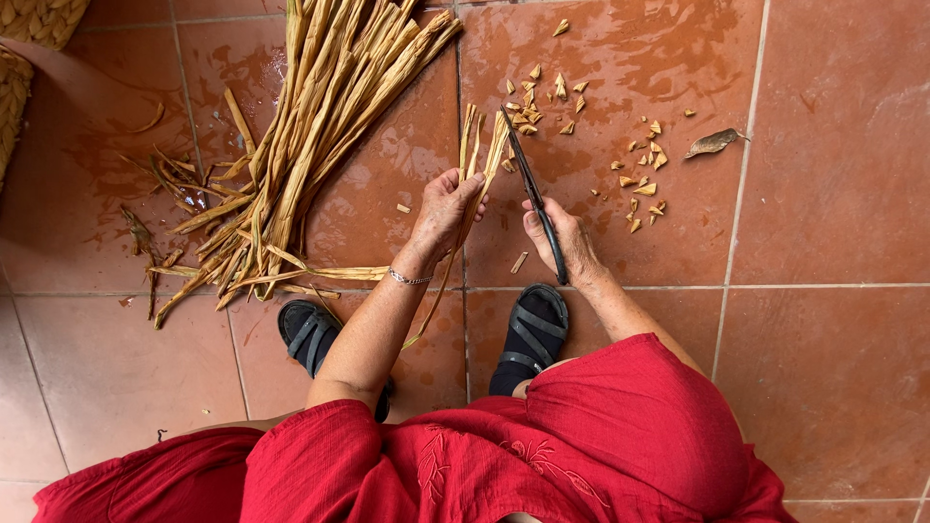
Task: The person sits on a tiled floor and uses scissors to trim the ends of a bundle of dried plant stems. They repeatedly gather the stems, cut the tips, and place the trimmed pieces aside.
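Note:
My left hand [444, 206] grips a few dried straw-coloured plant strips [475, 145], their tips pointing away from me. My right hand [565, 242] holds black scissors [528, 179] by the handles. The blades reach up to the tips of the held strips, at about their upper ends. A silver bracelet [407, 279] sits on my left wrist. Both hands hover above the terracotta floor tiles [833, 194], just ahead of my sandalled feet.
A large bundle of dried strips [310, 126] lies fanned on the floor to the left. Small cut-off bits [639, 179] are scattered ahead and right. A dry leaf [712, 143] lies at right. A woven basket [24, 39] sits top left. Black sandals [528, 334] are below my hands.

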The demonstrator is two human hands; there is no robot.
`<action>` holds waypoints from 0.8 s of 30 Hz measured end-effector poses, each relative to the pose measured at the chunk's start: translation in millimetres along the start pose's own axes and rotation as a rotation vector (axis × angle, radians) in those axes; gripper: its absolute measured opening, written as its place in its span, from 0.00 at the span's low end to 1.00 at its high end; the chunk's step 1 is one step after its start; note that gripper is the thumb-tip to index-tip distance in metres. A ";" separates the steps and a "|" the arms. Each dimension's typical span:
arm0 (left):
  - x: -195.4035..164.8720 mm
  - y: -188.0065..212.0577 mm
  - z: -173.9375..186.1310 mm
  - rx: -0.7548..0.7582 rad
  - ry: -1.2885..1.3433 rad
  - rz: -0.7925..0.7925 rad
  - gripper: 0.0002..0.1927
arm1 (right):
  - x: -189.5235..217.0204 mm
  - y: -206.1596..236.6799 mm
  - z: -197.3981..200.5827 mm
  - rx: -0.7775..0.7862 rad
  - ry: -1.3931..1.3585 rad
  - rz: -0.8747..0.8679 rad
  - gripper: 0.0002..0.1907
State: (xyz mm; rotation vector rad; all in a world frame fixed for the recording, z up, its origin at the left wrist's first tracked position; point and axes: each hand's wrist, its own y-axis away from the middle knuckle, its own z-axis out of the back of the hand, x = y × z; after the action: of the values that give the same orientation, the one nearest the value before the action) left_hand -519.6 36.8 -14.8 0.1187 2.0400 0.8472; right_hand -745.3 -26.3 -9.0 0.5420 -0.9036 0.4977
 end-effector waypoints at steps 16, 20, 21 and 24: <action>11.4 -1.5 4.8 0.000 0.038 0.006 0.09 | -6.7 4.8 -9.7 0.015 -0.124 0.010 0.35; 14.8 3.8 4.9 0.010 0.051 0.026 0.08 | -11.1 -0.2 -6.5 0.066 -0.080 -0.072 0.36; 15.3 4.8 4.7 0.004 0.051 0.030 0.08 | -13.4 0.7 -7.3 0.059 -0.089 -0.049 0.36; 17.0 6.2 3.6 -0.008 0.039 0.039 0.09 | -20.0 1.1 -8.4 0.036 -0.173 -0.036 0.36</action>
State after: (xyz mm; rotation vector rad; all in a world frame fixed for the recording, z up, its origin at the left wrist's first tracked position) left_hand -528.3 50.0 -24.3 0.1391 2.0762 0.8884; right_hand -751.5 -23.7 -29.7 0.6402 -1.0491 0.4404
